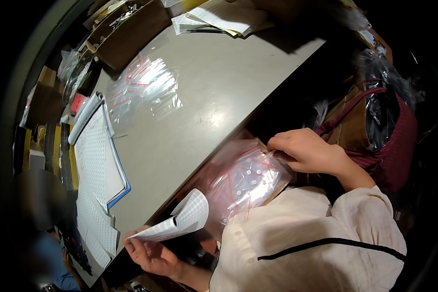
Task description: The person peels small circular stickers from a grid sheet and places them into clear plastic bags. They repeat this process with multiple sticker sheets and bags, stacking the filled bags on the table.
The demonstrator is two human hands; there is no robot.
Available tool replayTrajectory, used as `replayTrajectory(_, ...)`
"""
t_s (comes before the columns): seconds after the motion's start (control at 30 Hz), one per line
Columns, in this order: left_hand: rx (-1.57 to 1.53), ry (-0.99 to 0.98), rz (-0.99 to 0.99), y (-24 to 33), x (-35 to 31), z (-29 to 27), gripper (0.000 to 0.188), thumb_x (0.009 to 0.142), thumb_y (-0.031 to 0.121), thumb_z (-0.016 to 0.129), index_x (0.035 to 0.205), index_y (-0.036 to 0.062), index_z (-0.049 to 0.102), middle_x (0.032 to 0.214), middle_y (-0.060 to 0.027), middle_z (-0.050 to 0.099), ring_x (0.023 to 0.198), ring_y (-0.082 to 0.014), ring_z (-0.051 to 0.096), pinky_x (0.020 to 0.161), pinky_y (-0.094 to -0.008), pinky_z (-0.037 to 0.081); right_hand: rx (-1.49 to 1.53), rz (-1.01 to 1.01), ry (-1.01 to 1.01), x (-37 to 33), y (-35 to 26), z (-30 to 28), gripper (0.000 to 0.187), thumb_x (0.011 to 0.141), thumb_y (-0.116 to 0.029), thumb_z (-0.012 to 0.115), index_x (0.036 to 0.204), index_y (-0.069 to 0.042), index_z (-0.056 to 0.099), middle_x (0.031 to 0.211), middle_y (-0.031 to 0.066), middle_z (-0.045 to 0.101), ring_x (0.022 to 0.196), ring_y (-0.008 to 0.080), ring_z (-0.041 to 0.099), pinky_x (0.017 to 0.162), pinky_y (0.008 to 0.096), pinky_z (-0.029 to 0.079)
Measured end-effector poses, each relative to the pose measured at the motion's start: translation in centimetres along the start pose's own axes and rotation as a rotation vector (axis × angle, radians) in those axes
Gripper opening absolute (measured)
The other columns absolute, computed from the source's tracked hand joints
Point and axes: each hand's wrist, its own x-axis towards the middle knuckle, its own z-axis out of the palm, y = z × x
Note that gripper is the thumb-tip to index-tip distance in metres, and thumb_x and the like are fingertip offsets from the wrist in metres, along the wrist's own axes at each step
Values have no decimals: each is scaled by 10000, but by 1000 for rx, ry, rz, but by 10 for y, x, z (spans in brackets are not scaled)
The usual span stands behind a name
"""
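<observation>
Sheet [187, 214]: pinched in left hand [153, 256], slanting up-right toward clear bags [246, 181].
Bags: right hand [309, 150] nearer, fingers curled, hold unclear!

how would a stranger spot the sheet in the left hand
Start at the big grey table and follow its near edge down to the person's left hand. That hand grips the sheet, white with rows of pale dots. It is held up and curls over, while the papers at the table's left lie mostly flat.
</observation>
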Motion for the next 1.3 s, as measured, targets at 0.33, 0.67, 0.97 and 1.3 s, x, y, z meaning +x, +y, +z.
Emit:
replayTrajectory(0.33,-26,-20,49,19,-2,16,165,1008,160,585,1014,-4,600,887,-87,609,806,-216,646,779,-315,522,-216,-511,-203,40,-24,100,588,889,-340,702,1405,-147,498,1369,210,468,1215,361,484,965,501,407)
replayTrajectory(0.67,130,-140,45,19,-7,8,212,1031,123,568,1105,-56,653,950,-179,722,708,-72,624,547,-124,367,-198,-497,-391,66,-26,75,713,871,-379,727,1456,-101,430,1288,149,550,1161,349,539,962,484,431)
replayTrajectory(0.97,329,-183,112,23,-19,45,115,959,68,680,1009,-35,670,936,-47,700,736,-43,561,715,-167,416,491,-503,26,77,-69,-16,243,943,-116,666,1150,9,641,1056,135,667,920,249,675,767,333,550)
replayTrajectory(1.3,711,-292,599,23,-7,68,117,941,54,717,905,-29,642,741,-31,659,657,-63,572,620,-187,454,394,-715,114,100,-119,-23,205,880,-68,649,1069,-41,575,980,153,568,932,366,557,829,437,472)
